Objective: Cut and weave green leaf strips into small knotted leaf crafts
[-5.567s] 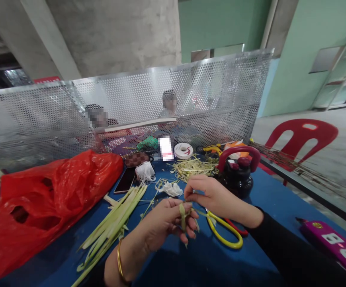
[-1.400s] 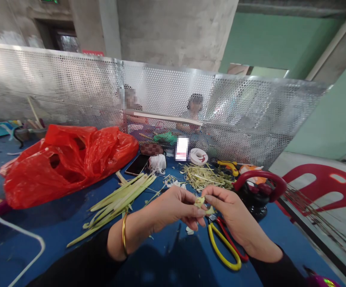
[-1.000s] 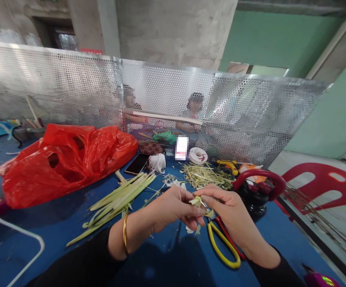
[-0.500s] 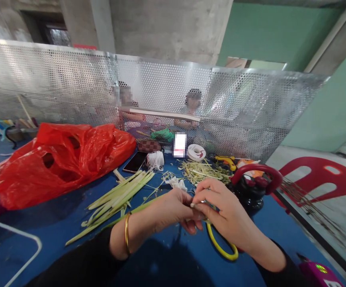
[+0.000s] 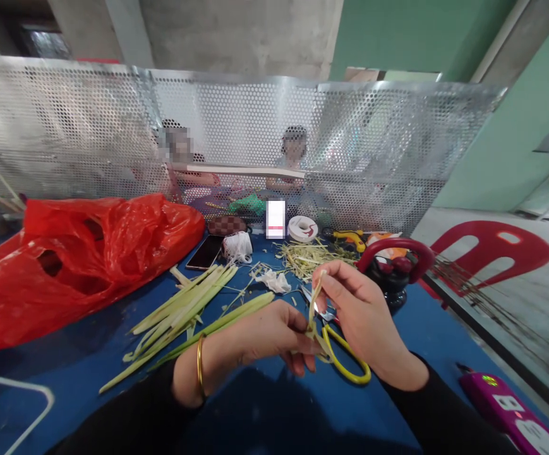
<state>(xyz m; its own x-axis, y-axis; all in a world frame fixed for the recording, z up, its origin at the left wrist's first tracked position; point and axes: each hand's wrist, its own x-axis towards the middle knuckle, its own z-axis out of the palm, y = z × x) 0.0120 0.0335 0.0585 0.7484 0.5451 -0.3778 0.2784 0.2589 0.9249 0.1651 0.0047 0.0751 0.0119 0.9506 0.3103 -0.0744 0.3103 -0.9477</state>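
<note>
My left hand (image 5: 281,335), with a gold bangle on its wrist, is closed around the lower part of a pale green leaf strip (image 5: 313,309). Between thumb and fingers, my right hand (image 5: 357,309) pinches the upper end of the same strip, which stands roughly upright between the hands. Loose strip ends hang below the left fingers. A yellow-handled tool (image 5: 352,377), apparently scissors, lies on the table just under my right hand and is partly hidden by it. To the left lies a pile of long green leaf strips (image 5: 193,300), with more leaves running under my left forearm.
Behind the hands are cut scraps (image 5: 307,258), crumpled white tissue (image 5: 274,282), white thread (image 5: 237,246), a ribbon spool (image 5: 302,229) and a phone (image 5: 204,252). A red bag (image 5: 103,253), a black pot (image 5: 392,281) and a purple power strip (image 5: 511,404) flank them. Two people sit beyond the perforated screen (image 5: 236,114).
My right hand has moved up and away from the left, drawing the strip's end upward. More of the strip and the tool beneath now shows. The camera view has shifted slightly.
</note>
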